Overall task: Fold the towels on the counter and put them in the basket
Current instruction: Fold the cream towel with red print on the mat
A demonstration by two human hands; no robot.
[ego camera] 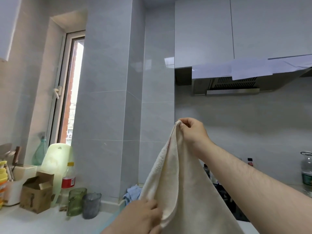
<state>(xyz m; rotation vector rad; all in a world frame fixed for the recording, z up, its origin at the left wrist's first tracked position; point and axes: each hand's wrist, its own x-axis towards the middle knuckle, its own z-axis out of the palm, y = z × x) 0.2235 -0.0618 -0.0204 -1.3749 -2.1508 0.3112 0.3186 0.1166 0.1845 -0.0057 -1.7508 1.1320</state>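
Observation:
A cream towel hangs in the air in front of me, spreading down out of the frame's bottom edge. My right hand is raised high and pinches its top corner between thumb and fingers. Lower down, my left hand grips the towel's left edge. A crumpled blue towel lies on the counter behind it, against the wall corner. No basket is in view.
On the white counter at left stand a cardboard box, a green glass, a grey glass, bottles and a cutting board. A dark stove lies behind the towel under the range hood. A clear water jug stands at far right.

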